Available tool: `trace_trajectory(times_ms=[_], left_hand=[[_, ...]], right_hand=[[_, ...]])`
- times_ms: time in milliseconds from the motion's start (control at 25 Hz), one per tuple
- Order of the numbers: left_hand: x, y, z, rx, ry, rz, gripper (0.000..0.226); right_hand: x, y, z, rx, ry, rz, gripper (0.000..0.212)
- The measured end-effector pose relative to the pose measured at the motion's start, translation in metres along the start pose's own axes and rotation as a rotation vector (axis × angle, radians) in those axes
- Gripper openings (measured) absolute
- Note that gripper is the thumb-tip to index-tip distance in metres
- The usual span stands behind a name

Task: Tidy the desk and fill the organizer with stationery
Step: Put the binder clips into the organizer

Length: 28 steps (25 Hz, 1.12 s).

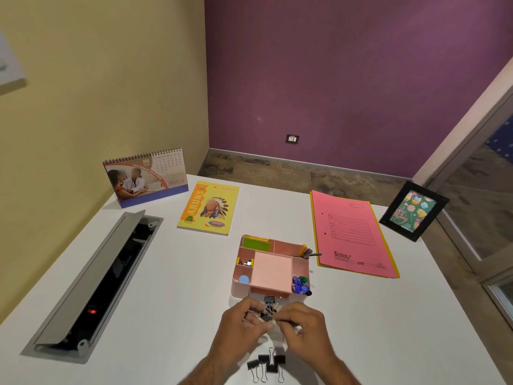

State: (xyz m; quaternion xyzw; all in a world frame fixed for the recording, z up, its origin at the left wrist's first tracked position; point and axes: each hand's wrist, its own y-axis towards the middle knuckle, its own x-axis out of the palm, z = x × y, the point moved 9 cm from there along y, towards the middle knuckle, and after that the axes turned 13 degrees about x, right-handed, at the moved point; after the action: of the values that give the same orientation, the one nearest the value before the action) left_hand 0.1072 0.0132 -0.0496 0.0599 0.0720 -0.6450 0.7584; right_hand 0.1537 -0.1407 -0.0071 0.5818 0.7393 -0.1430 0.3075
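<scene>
A pink desk organizer (238,286) sits mid-desk, holding a pink note pad (272,270), green and yellow sticky notes (256,243), blue push pins (300,284), a blue round piece (244,279) and small clips. Just in front of it my left hand (244,325) and my right hand (301,323) meet, both pinching a black binder clip (268,315). Another binder clip (269,300) sits in the organizer's front compartment. Several more black binder clips (266,364) lie on the desk between my forearms.
A yellow notebook (208,208) and a desk calendar (145,177) lie at the back left, with an open cable tray (94,279) along the left. A pink folder (351,234) and a black photo frame (413,211) are at the right. The white desk (166,315) ends at right.
</scene>
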Motion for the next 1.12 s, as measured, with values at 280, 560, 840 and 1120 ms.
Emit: trace_trajectory(times_ms=[280,560,840,1120], left_hand=[[-0.015,-0.007,-0.001,0.28,0.42,-0.045,0.036],[0.019,-0.033,-0.018,0.55,0.784,-0.593,0.034],[0.04,-0.041,-0.054,0.622,1.018,-0.878,0.039],[0.033,-0.033,-0.042,0.557,1.049,-0.802,0.024]], right_hand=[[0.011,0.022,-0.003,-0.038,-0.317,-0.01,0.023],[0.047,0.03,-0.009,-0.116,-0.551,-0.177,0.036],[0.06,0.027,0.005,-0.121,-0.623,-0.281,0.03],[0.04,0.016,-0.005,-0.127,-0.528,-0.184,0.027]])
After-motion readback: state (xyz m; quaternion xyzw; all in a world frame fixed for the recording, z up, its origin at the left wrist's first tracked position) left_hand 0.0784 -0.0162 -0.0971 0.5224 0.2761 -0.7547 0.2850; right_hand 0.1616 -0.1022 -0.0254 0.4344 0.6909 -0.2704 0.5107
